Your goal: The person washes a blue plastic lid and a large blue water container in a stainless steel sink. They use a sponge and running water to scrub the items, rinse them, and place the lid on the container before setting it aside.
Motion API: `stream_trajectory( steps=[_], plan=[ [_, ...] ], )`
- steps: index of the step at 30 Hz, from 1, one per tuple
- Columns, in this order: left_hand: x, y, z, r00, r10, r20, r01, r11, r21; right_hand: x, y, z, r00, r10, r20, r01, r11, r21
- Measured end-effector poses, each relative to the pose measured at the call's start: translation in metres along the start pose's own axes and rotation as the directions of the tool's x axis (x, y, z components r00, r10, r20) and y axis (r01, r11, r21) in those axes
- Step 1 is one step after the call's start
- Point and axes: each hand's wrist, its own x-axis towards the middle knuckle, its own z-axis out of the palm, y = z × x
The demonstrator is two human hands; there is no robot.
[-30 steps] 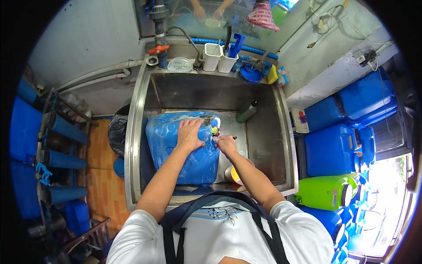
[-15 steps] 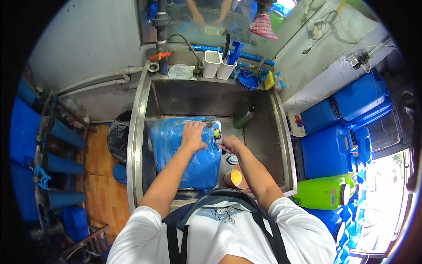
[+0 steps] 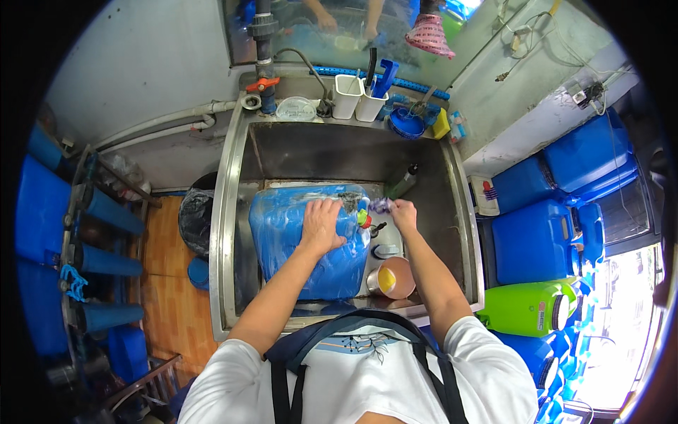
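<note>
**Blue water jug on its side in a steel sink**

Large blue jug [image 3: 304,240] lying flat in the sink [image 3: 227,212], long axis running from near edge to back wall, wet torn label patch near its far right corner; neck region at right, beside a small green and red cap [image 3: 363,219]. Left hand [image 3: 321,225] spread palm-down on the jug's upper face, fingers open and pressing, forearm reaching straight in from below. Right hand [image 3: 402,212] clenched around a small purple scrubber [image 3: 380,205], held just beside the jug's far right corner, wrist bent inward. Copper-coloured cup [image 3: 392,278] with yellow inside near the sink's front edge; two white tubs [image 3: 357,99] on the back ledge; blue canisters [image 3: 537,237] and one green canister [image 3: 526,309] stacked at right.
</note>
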Motion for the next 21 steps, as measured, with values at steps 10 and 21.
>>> stream_trajectory(
  steps=[10, 21],
  plan=[
    [0.014, -0.016, 0.001, 0.996, 0.081, -0.042, -0.083, 0.994, -0.070, -0.064, -0.078, 0.004, 0.657, -0.746, -0.107, 0.754, 0.652, 0.084],
    [0.015, -0.019, 0.001, 0.999, 0.023, -0.033, -0.027, 0.992, -0.124, -0.059, -0.066, 0.000, 0.799, -0.600, -0.031, 0.601, 0.800, 0.002]
  ],
)
